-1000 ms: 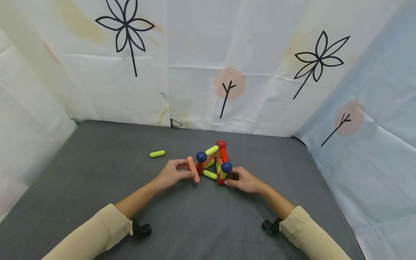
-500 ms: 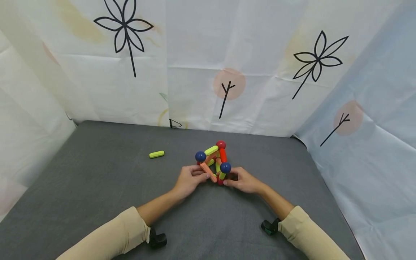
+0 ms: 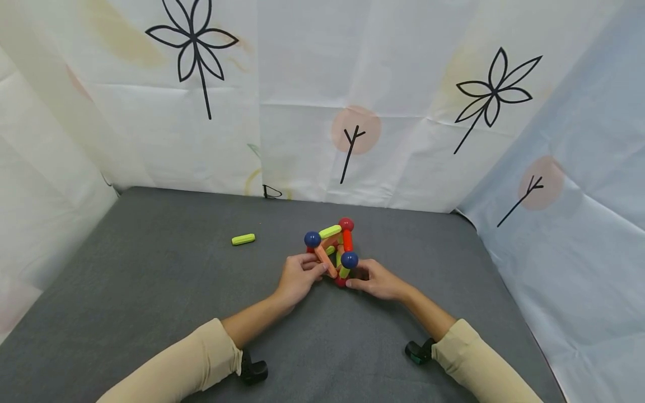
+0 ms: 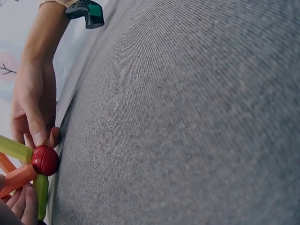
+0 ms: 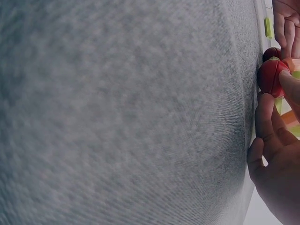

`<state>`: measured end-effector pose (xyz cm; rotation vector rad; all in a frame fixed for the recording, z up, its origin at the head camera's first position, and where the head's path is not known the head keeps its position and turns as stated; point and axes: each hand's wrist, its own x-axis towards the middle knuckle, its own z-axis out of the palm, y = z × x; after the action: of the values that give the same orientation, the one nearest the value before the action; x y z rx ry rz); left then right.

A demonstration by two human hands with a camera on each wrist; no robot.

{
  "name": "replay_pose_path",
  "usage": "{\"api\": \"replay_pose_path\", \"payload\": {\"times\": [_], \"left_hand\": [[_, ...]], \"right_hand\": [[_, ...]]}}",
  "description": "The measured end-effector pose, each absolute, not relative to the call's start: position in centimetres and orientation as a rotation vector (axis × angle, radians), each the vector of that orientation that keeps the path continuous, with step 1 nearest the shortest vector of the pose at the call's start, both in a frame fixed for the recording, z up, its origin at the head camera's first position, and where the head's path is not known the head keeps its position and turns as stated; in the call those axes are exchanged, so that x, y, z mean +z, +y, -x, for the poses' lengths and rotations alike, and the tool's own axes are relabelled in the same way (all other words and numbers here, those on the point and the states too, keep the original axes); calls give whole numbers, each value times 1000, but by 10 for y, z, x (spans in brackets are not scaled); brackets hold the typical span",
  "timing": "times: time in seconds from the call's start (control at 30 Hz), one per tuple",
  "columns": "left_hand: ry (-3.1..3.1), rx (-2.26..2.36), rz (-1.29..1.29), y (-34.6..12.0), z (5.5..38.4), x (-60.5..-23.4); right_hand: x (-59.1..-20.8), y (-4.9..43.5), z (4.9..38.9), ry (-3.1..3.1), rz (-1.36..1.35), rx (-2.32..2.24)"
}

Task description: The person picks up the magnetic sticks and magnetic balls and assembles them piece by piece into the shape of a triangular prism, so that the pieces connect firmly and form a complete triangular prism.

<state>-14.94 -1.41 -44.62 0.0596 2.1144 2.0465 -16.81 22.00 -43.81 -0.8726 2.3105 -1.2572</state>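
A frame of coloured rods and balls, like a magnetic building set, stands on the grey cloth in the head view. My left hand [image 3: 295, 278] pinches an orange rod [image 3: 326, 262] that slants across its front, from the left blue ball [image 3: 312, 239] down to the front red ball [image 4: 46, 161]. In the left wrist view the rod's lower end meets that ball. My right hand [image 3: 378, 280] grips the same red ball [image 5: 272, 76] between thumb and fingers. Above it sit a yellow-green rod [image 3: 345, 272] and the right blue ball [image 3: 350, 259]. Fingers hide parts of the lower frame.
One loose yellow-green rod [image 3: 243, 239] lies left of the frame on the grey cloth [image 3: 166, 280]. Behind the table hangs a white printed curtain [image 3: 302, 151]. Another red ball [image 3: 346, 224] tops the frame's rear corner.
My left hand has carried the orange rod rightward, from beside the frame onto its front. The left blue ball has shifted up slightly in the last half second. My right hand stays at the red ball.
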Motion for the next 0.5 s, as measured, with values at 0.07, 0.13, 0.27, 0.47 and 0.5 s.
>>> {"api": "replay_pose_path", "payload": {"times": [0.07,0.13,0.27,0.47,0.5], "left_hand": [[2106,2053,-50,-13,150,-447],[2086,2061,-45,-11,150,-447],[2055,2050,-40,-12,151,-448],[2033,1978,-229,-36,154,-448],[2059,1948,-302,-43,156,-449]], "right_hand": [[-438,220,168,2314,868,-1245],[-438,220,169,2321,857,-1229],[-437,220,169,2343,851,-1200],[-436,219,168,2343,875,-1203],[-437,220,168,2343,879,-1205]]}}
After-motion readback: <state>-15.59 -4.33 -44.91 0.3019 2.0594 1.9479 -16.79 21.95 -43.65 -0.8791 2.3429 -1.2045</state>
